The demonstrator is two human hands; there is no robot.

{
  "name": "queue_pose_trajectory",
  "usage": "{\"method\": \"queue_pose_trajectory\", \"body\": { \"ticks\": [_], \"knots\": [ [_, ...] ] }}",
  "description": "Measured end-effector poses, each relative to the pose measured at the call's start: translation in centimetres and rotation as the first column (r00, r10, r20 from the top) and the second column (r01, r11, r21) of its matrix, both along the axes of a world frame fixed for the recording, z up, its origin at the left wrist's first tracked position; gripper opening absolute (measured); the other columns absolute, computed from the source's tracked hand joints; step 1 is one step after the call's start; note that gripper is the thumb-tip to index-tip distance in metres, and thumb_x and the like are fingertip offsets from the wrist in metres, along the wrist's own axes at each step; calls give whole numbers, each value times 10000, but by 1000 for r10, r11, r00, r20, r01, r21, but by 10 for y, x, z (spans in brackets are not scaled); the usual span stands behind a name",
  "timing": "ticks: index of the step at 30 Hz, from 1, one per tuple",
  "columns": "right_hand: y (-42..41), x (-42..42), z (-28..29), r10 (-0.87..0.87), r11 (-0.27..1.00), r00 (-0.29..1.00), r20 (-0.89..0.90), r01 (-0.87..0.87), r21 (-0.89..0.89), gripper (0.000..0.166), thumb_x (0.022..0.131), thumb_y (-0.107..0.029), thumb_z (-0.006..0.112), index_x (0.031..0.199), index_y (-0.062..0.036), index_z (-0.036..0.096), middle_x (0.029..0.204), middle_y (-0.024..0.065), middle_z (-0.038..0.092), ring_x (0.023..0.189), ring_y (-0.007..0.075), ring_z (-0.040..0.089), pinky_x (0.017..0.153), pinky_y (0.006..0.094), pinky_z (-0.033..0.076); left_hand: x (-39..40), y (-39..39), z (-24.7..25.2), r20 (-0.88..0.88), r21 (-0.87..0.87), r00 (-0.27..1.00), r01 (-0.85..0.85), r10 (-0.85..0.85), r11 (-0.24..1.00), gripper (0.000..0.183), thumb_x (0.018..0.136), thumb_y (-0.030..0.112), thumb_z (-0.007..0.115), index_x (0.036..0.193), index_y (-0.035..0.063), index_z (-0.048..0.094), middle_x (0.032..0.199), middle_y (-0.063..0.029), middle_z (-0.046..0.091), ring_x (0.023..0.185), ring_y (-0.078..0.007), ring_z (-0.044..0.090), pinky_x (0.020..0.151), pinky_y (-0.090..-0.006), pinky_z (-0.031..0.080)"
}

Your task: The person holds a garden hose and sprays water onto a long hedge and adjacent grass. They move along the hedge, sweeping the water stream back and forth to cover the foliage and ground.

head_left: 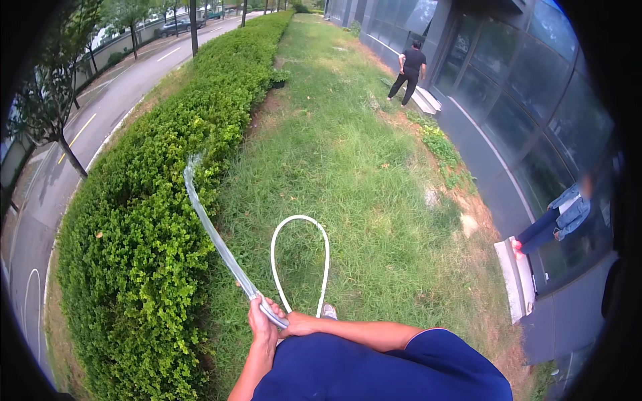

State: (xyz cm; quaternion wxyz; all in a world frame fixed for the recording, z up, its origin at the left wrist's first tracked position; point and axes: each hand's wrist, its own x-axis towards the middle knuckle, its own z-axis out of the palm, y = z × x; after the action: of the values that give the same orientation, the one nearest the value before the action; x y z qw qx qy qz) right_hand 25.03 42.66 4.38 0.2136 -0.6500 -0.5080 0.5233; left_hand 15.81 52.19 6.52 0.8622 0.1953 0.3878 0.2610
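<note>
My left hand [261,317] is wrapped around a braided garden hose [275,318] near its outlet. Just behind it, my right hand [300,324] grips the same hose in front of my blue shirt. A stream of water [214,233] leaves the outlet and arcs forward and left, breaking up over the trimmed hedge [140,220]. Beyond my hands, a pale loop of hose [327,250] curves above the grass. Its lower ends pass behind my right hand and forearm, where the join is hidden. Part of one shoe [329,311] shows beside the loop.
Grass [361,200] stretches ahead between the hedge and a glass-fronted building [511,110]. A person in dark clothes [413,65] stands by a far step. Another person in a denim jacket [572,210] stands on a nearer doorstep [511,285]. A road [125,85] runs left of the hedge.
</note>
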Motion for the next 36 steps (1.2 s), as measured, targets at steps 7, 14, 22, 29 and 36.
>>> {"method": "queue_pose_trajectory", "body": {
  "ticks": [7, 14, 22, 29, 36],
  "knots": [
    [-3, 36, -2, -195, 979, 966, -167, 181, -94, 384, 687, -373, 712, 790, -19, 605, 715, 114, 603, 667, 220, 564, 642, 344, 447, 43, 0, 9, -65, 75, 990, 131, -126, 989, 310, 883, 339, 472, 814, 36, 476, 561, -84, 468, 461, -201, 467, 441, -335, 425],
    [-16, 61, -36, -295, 955, 926, -235, 281, -93, 394, 670, -380, 744, 669, -17, 590, 645, 77, 571, 602, 175, 551, 575, 317, 441, 82, -11, 14, -132, 114, 949, 301, -285, 947, 305, 877, 330, 477, 811, 32, 486, 552, -76, 451, 478, -201, 462, 456, -335, 410],
    [-36, 74, -31, -335, 942, 878, -343, 325, -89, 288, 671, -236, 748, 803, -43, 578, 768, 60, 594, 712, 157, 568, 644, 304, 448, 95, -31, 17, -103, 153, 937, 345, -333, 926, 298, 891, 304, 498, 832, 13, 499, 568, -89, 476, 482, -198, 479, 442, -316, 416],
    [-39, 72, -44, -314, 950, 913, -260, 302, -86, 399, 673, -268, 752, 937, -18, 587, 865, 115, 620, 813, 218, 599, 738, 336, 475, 91, -38, 16, -80, 130, 966, 254, -245, 958, 294, 893, 308, 496, 815, 25, 477, 569, -81, 462, 493, -189, 487, 429, -317, 413],
    [-38, 74, 2, -279, 953, 949, -144, 256, -161, 407, 674, -365, 719, 758, 18, 609, 728, 153, 612, 686, 241, 600, 628, 358, 463, 84, -35, 9, -94, 138, 978, 196, -185, 971, 301, 899, 315, 466, 819, 25, 474, 566, -79, 462, 483, -178, 461, 454, -314, 411]
  ]
}}
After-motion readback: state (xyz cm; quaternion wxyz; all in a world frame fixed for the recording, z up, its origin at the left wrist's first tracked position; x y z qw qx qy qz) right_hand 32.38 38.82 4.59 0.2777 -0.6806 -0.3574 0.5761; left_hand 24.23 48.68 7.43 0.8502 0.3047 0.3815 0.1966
